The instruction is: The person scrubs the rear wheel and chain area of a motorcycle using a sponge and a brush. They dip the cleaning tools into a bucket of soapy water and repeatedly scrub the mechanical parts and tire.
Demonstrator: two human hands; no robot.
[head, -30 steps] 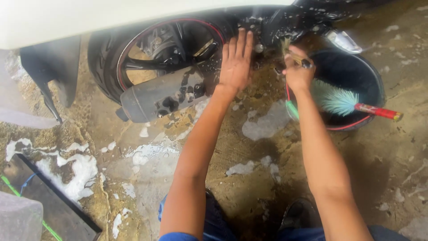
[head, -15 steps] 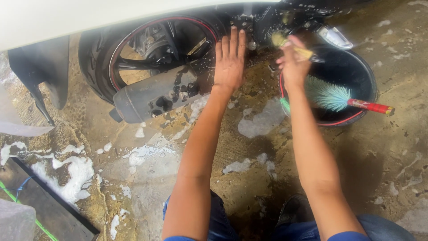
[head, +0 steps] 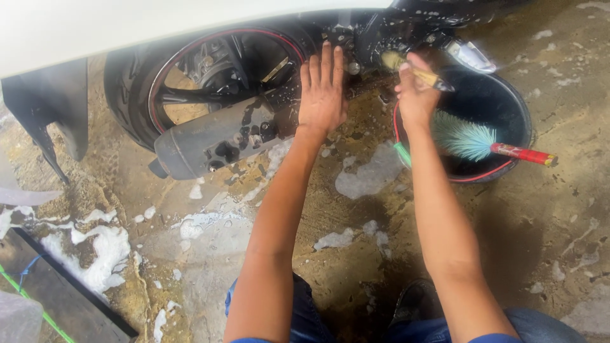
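The right hand [head: 416, 95] is closed around the wooden handle of a small paintbrush with pale bristles [head: 406, 67], its bristle end pressed against the dark, soap-flecked underside of the motorcycle just behind the wheel, while the metal ferrule and handle stick out to the right of the knuckles; the left hand [head: 323, 95] is spread wide and holds nothing, its palm flat and fingers pointing up against the black parts between the wheel hub and the exhaust. Just left of that hand lies the grey, soot-stained cylindrical exhaust muffler [head: 216, 143], slanting down to the left, and behind it stands the black rear wheel with a thin red stripe round its rim [head: 210, 76], under a white body panel [head: 127, 25] that fills the top of the view. Just right of the right hand sits a round black plastic bucket with a red rim [head: 515, 111], and across its opening rests a long bottle-type brush with fluffy teal bristles and a red handle [head: 476, 143], the handle sticking out over the right edge. Both forearms reach up from blue trousers at the bottom edge, over a wet concrete floor [head: 356, 209] patched with white soap foam, and a dark flat board [head: 63, 292] lies at lower left
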